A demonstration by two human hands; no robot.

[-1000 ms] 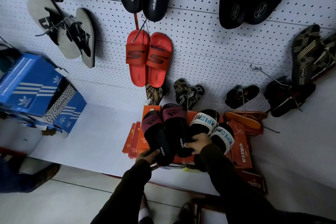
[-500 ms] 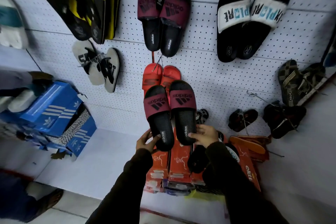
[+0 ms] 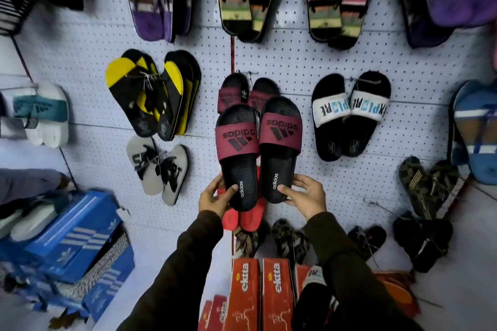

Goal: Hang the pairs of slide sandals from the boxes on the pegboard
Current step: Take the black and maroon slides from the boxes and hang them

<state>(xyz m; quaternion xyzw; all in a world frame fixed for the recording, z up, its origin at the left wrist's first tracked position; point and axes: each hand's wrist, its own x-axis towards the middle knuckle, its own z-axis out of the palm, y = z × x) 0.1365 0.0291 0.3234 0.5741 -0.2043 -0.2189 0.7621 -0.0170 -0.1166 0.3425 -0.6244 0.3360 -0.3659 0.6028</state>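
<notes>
I hold a pair of black slides with maroon straps up against the white pegboard (image 3: 336, 177). My left hand (image 3: 215, 196) grips the heel of the left slide (image 3: 238, 150). My right hand (image 3: 306, 193) grips the heel of the right slide (image 3: 279, 142). Their toes overlap an identical maroon-strapped pair (image 3: 242, 91) that hangs on a peg just above. A red pair (image 3: 243, 216) hangs below, mostly hidden behind my hands. Orange shoe boxes (image 3: 261, 293) stand at the bottom, with a black-and-white slide (image 3: 314, 293) lying on them.
A black pair with white lettered straps (image 3: 349, 115) hangs to the right, a yellow-and-black flip-flop pair (image 3: 153, 94) and a grey pair (image 3: 158, 169) to the left. Striped sandals hang along the top. Blue shoe boxes (image 3: 78, 244) are stacked at the lower left. Dark sandals hang low right.
Both hands have lifted the maroon-strapped pair from the boxes up the pegboard, from in front of the red pair to just under the matching hung pair. My view has tilted upward.
</notes>
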